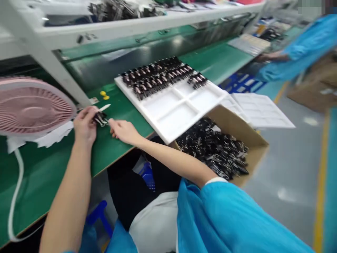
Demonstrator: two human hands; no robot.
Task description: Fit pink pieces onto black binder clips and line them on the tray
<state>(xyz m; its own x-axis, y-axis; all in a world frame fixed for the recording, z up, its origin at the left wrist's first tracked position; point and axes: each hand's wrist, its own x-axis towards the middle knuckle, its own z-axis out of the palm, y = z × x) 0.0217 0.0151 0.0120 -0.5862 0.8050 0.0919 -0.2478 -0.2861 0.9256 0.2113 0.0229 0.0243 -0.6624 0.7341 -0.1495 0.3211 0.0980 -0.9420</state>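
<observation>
My left hand [85, 123] is closed on a black clip [99, 117] with silver wire loops, just above the green bench. From the right, my right hand [123, 130] has its fingers closed at the ends of the wire loops; the exact fingertip contact is blurred. Just above the clip, a white pointed stick [105, 108] juts out beside my left fingers; whether it is held or lies behind is unclear. Farther right, a white compartment tray [176, 117] carries rows of similar black clips [155, 79] at its far side, some with pinkish parts.
A cardboard box [256, 146] of loose black clips [213, 147] stands below the tray's front edge. At left is a pink fan [34, 107] with a white cable. Small yellow pieces [104, 95] lie near the shelf post [56, 73]. A co-worker's blue sleeve [302, 49] shows at upper right.
</observation>
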